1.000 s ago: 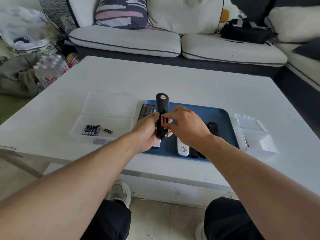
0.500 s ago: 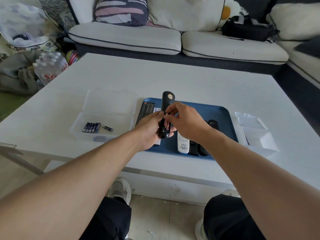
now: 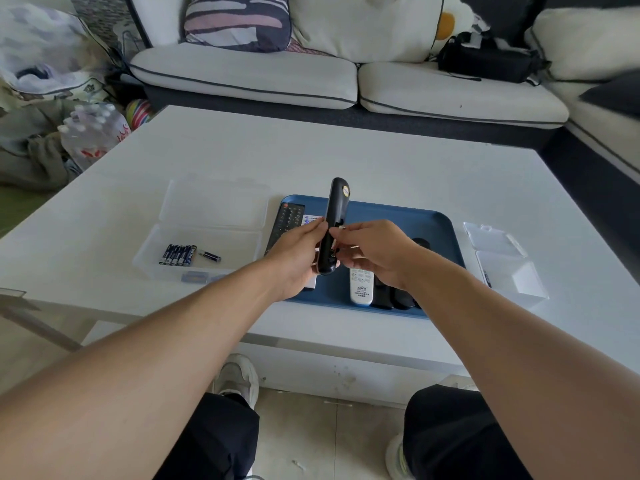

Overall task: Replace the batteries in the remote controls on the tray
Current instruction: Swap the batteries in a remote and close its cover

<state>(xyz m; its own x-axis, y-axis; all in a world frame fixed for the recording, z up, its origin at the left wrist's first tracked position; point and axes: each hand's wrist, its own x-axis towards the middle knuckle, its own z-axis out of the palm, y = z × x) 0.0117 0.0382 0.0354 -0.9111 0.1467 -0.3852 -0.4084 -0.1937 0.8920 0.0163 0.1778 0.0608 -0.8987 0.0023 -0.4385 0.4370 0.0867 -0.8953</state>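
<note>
The black remote [image 3: 333, 225] is gripped about its lower half by the left hand [image 3: 298, 256], held above the tray [image 3: 429, 223] with its long axis running up and away, while the right hand [image 3: 372, 251], touching its right side, has fingertips pinched at the battery bay.

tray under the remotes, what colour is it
The tray is plain blue, clearest in the head view.
</note>
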